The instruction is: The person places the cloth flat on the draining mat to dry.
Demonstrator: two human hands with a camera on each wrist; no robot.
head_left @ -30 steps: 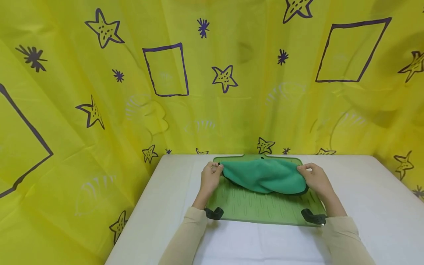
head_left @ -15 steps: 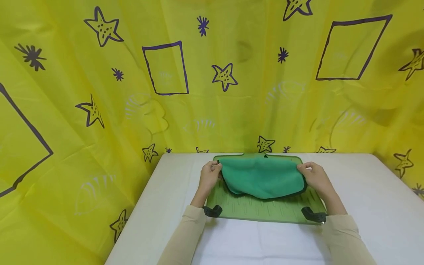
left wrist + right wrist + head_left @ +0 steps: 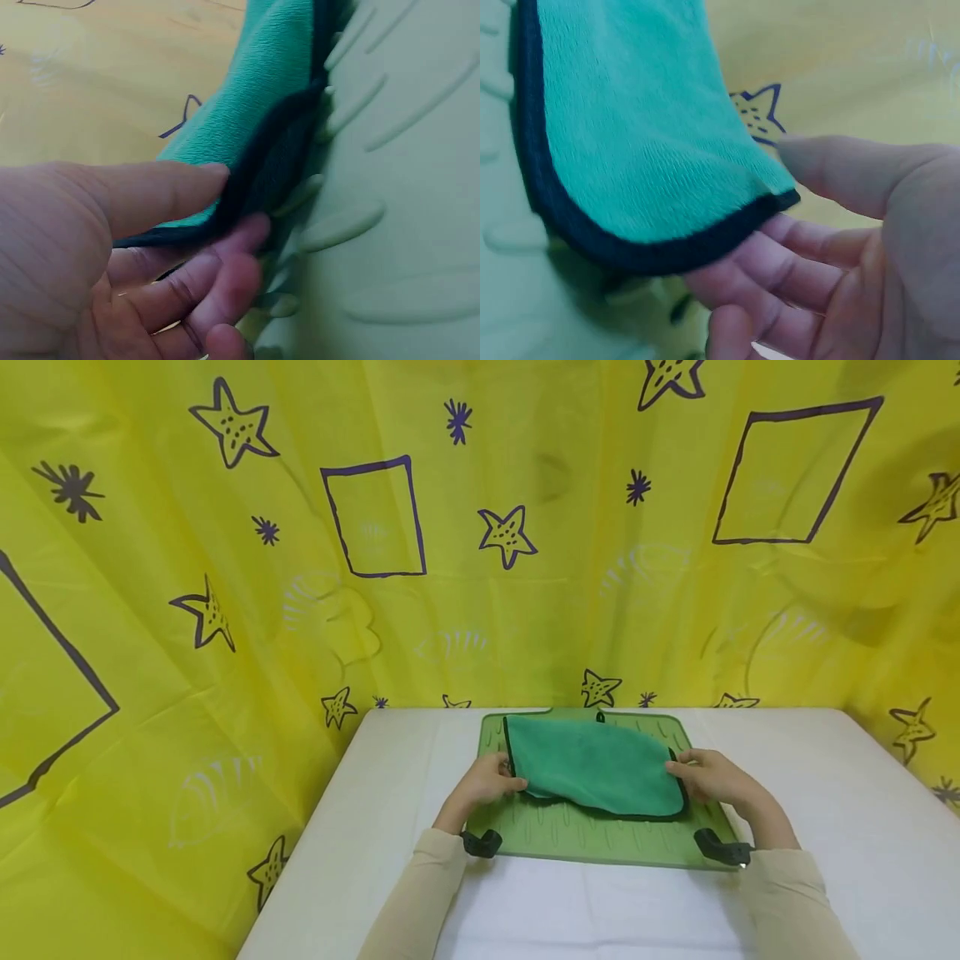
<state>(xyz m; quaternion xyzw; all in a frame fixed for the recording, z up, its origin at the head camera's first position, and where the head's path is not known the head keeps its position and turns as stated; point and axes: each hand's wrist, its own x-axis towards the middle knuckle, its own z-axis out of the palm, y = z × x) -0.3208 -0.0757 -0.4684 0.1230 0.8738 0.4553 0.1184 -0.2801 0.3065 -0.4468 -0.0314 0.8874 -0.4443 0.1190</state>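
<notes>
A teal cloth (image 3: 594, 764) with a dark border lies folded over on a ridged green mat (image 3: 600, 839) on the white table. My left hand (image 3: 491, 781) pinches the cloth's near left corner between thumb and fingers, as the left wrist view shows on the cloth (image 3: 262, 127). My right hand (image 3: 708, 777) pinches the near right corner; in the right wrist view the thumb lies on top of the cloth (image 3: 637, 150) and the fingers underneath. Both held corners hang just above the mat.
Two black clips (image 3: 482, 842) (image 3: 722, 848) grip the mat's near edge. The white table (image 3: 825, 793) is walled at the back and sides by a yellow sheet (image 3: 225, 610) printed with stars and squares.
Both hands have drawn the cloth's near edge toward me and lowered it. The cloth now lies flatter on the mat instead of sagging between the hands.
</notes>
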